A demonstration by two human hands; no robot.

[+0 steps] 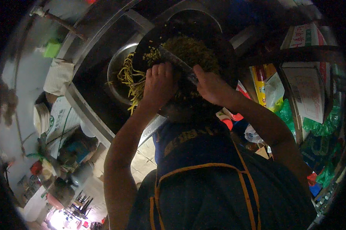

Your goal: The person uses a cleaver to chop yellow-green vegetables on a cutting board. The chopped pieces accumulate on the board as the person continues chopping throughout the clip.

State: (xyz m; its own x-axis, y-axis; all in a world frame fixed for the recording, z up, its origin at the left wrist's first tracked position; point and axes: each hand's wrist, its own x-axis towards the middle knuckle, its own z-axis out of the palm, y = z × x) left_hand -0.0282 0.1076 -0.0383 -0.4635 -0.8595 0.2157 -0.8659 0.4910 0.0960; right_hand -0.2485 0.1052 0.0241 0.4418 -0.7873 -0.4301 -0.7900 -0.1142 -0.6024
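A dark round chopping board [145,41] lies before me, bearing a wide heap of finely chopped greenish-brown vegetable [191,51]. My right hand [214,89] grips a cleaver, whose broad metal blade [177,61] slants across the board beside the heap. Just left of the blade, my left hand [160,82] has its fingers curled down over long yellow-green vegetable strands [129,76]; what lies under the palm is hidden. Those strands trail left into a round metal bowl [112,67] at the board's edge. Small yellowish pieces [152,56] lie beyond my left fingertips.
A metal counter edge [89,113] runs along the left, with a whitish cloth [58,76] over it. To the right are a white carton [305,89], a yellow package [260,84] and green plastic bags [285,115]. My apron [196,146] touches the near side.
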